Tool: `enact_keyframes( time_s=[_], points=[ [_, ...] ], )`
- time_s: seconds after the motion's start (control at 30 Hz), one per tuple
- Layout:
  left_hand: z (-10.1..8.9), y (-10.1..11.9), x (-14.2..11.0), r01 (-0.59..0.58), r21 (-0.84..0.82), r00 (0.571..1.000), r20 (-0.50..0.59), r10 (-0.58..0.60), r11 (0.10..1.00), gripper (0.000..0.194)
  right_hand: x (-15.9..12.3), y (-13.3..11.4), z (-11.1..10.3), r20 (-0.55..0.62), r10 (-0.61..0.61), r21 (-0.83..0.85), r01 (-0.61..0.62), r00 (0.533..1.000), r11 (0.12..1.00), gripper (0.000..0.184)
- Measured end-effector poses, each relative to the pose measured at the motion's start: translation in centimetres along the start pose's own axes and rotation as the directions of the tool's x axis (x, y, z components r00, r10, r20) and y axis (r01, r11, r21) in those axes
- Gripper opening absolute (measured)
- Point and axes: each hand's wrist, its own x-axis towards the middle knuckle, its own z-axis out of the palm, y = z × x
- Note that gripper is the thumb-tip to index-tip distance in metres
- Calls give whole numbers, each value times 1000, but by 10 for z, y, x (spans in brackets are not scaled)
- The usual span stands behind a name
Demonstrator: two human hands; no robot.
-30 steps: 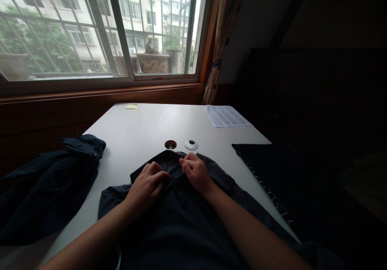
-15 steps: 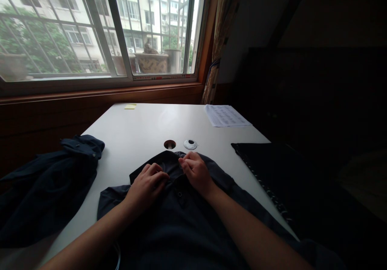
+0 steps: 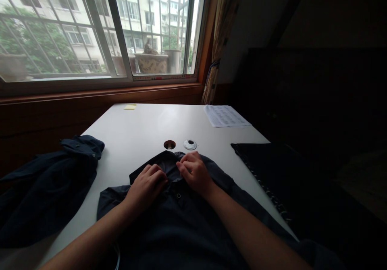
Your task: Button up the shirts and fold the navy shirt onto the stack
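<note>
A dark collared shirt [image 3: 181,229] lies spread on the white table, its collar toward the window. A small round button shows on its front, just below the collar opening. At the left side of the opening my left hand [image 3: 149,181] has its fingers curled onto the collar cloth; its fingertips are partly hidden. My right hand [image 3: 195,171] is closed on the right side of the collar, thumb and forefinger pinched together. A short gap with the inside of the collar showing separates the two hands.
A crumpled dark blue garment [image 3: 75,169] hangs over the table's left edge. Dark folded cloth [image 3: 272,169] lies along the right. Behind the shirt are a cable hole [image 3: 169,144] and its round cover [image 3: 190,144]. Printed sheets [image 3: 226,116] and a yellow note [image 3: 130,106] lie farther back on the table [image 3: 163,117].
Both hands have shifted very slightly left at the collar, and the right thumb and finger have moved a little. The shirt's button has moved slightly down and left.
</note>
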Motion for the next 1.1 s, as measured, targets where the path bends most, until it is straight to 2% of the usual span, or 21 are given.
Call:
enact_keyframes(
  time_s=[0.07, 0.17, 0.23, 0.33, 0.5, 0.73, 0.9, 1.0, 1.1],
  points=[
    [0, 0, 0, 7, 2, 1000, -1, -7, 1000, 12, 0, -3, -2, 67, -99, 30, 97, 993, 995, 29],
    [0, 0, 0, 30, 2, 1000, 6, -30, 1000, 14, -1, -6, -4, 202, -233, 79, 221, 951, 972, 18],
    [-1, 1, 0, 49, 3, 999, 12, -49, 999, 14, -1, -5, -3, 273, -271, 80, 259, 923, 963, 15],
    [-1, 1, 0, 71, 7, 997, 10, -71, 997, 16, -2, -2, -1, 322, -265, 61, 259, 909, 964, 10],
    [-2, 1, 1, 74, 6, 997, -2, -74, 997, 16, -3, 5, 0, 283, -265, 93, 249, 922, 964, 3],
    [-3, 1, 0, 64, 19, 998, -27, -64, 998, 16, -1, 10, -2, 207, -267, 97, 252, 941, 963, 10],
    [-3, 4, -1, -44, -7, 998, -38, 44, 999, 17, 0, 7, -2, 179, -246, 80, 235, 953, 969, 10],
    [-7, 8, -1, -114, -40, 993, -17, 113, 993, 25, 0, 3, -2, 158, -237, 90, 225, 959, 970, 11],
    [-10, 10, -1, -129, -102, 991, 19, 132, 986, 24, -1, 0, 0, 143, -237, 92, 225, 961, 970, 12]
  ],
)
